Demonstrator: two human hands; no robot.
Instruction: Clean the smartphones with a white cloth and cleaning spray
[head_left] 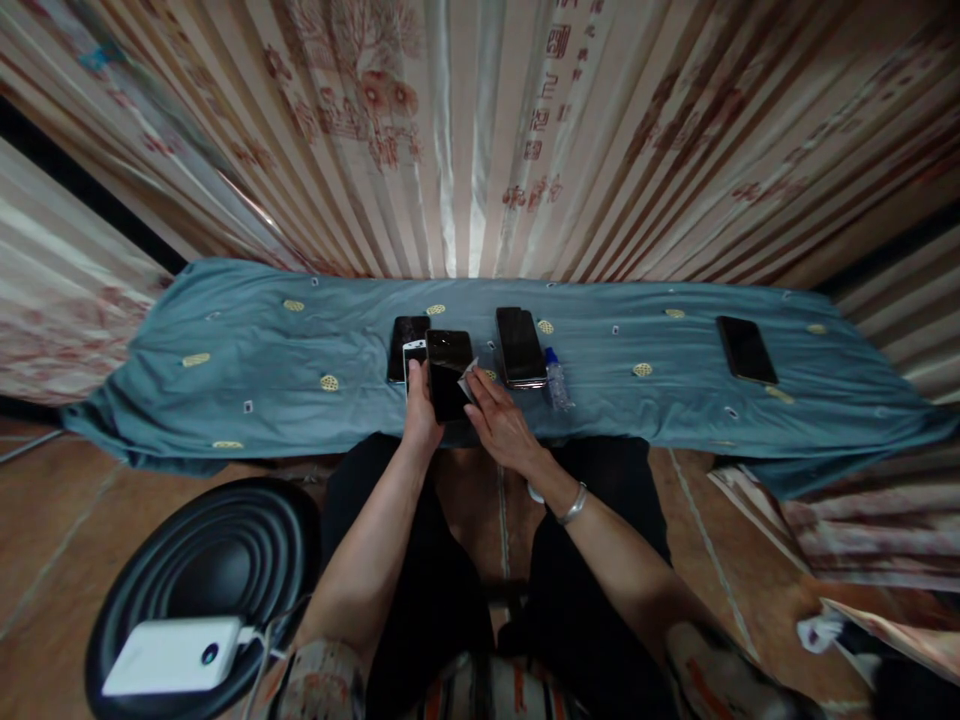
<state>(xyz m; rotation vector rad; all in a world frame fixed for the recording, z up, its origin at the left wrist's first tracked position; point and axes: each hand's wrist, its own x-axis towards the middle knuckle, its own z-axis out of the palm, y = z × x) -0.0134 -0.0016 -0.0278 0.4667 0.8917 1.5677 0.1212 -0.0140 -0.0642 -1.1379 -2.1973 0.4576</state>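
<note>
My left hand (423, 412) is closed around the left edge of a black smartphone (448, 375), tilted above the near side of the cloth. In my right hand (501, 418) a small pale wipe (468, 380) is pinched, touching the phone's right edge. Just behind the left hand are a white-framed phone (415, 350) and a dark phone (409, 328), partly covered. To the right of the right hand lies a stack of dark phones (520, 345). Beside the stack is a small clear bottle with a blue cap (556, 380).
A teal patterned cloth (255, 350) covers the long narrow surface. Another dark phone (747, 349) lies far right. Curtains (465, 140) hang close behind. At lower left, a white power bank (172, 655) with a cable rests on a black round ribbed stool (217, 550).
</note>
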